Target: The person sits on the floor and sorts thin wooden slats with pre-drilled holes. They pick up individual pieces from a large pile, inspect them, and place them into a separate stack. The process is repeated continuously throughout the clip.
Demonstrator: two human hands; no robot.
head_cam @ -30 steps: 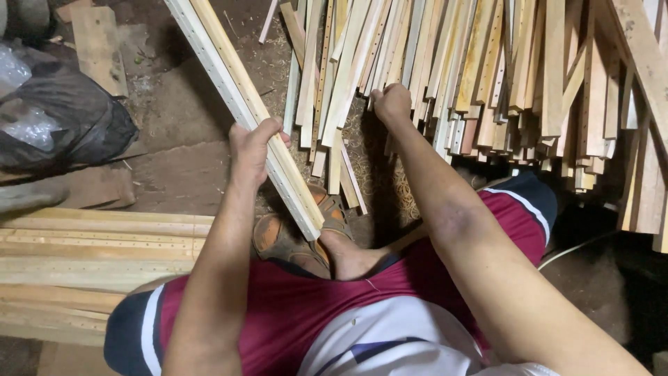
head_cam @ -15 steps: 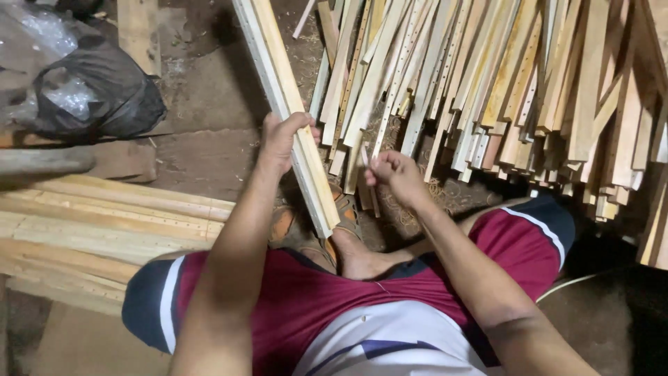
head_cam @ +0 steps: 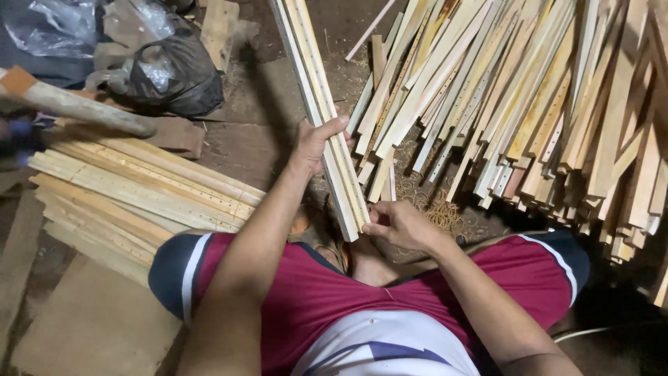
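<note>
Since half a second ago, the right hand (head_cam: 395,224) has dropped from the spread of loose strips to the near end of the bundle of pale, flat wooden slats (head_cam: 321,111), which is now raised a little more upright. The left hand (head_cam: 314,143) wraps around the bundle's middle, thumb over the front face. The right hand pinches the lower tips with thumb and fingers. The bundle hangs above the lap and maroon shorts (head_cam: 348,292). Its long axis runs from the top edge of the view, slightly left of centre, down and rightward to the right hand; the far end points away from the person. If the left grip slackens, the slats could probably slide apart and fan out, or drop onto the bare foot (head_cam: 369,268) below. Splinters at the cut ends seem another risk.
</note>
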